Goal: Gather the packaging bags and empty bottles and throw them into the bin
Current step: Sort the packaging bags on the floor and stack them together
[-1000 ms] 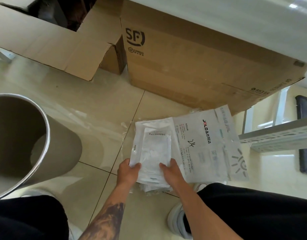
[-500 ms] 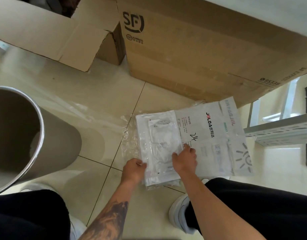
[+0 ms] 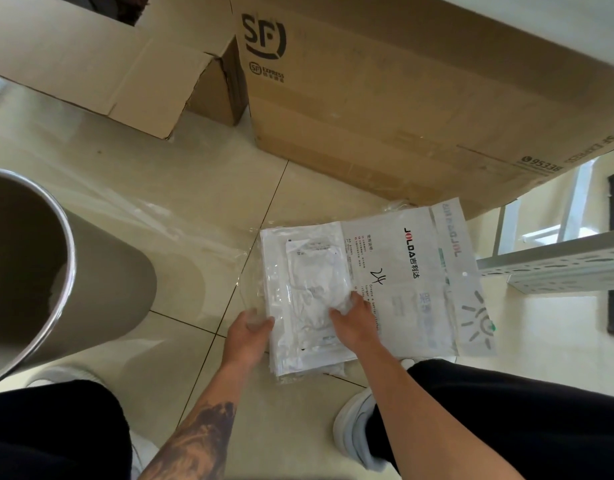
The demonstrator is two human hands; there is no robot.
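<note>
A stack of clear and white packaging bags lies on the tiled floor in the middle of the head view. Beside it to the right lies a large white JOLDA bag with handwriting on it. My left hand pinches the stack's lower left edge. My right hand presses on the top bag, fingers curled into its plastic. The round metal bin stands at the left, tilted in view, its mouth open. No bottles are in sight.
A large SF Express cardboard box stands behind the bags, with an open carton to its left. A grey metal rack juts in at the right. My black-trousered knees and a white shoe fill the bottom.
My right hand slid from the stack's lower edge up onto the top bag and curled into it. My left hand stayed at the left edge. The camera moved a little closer.
</note>
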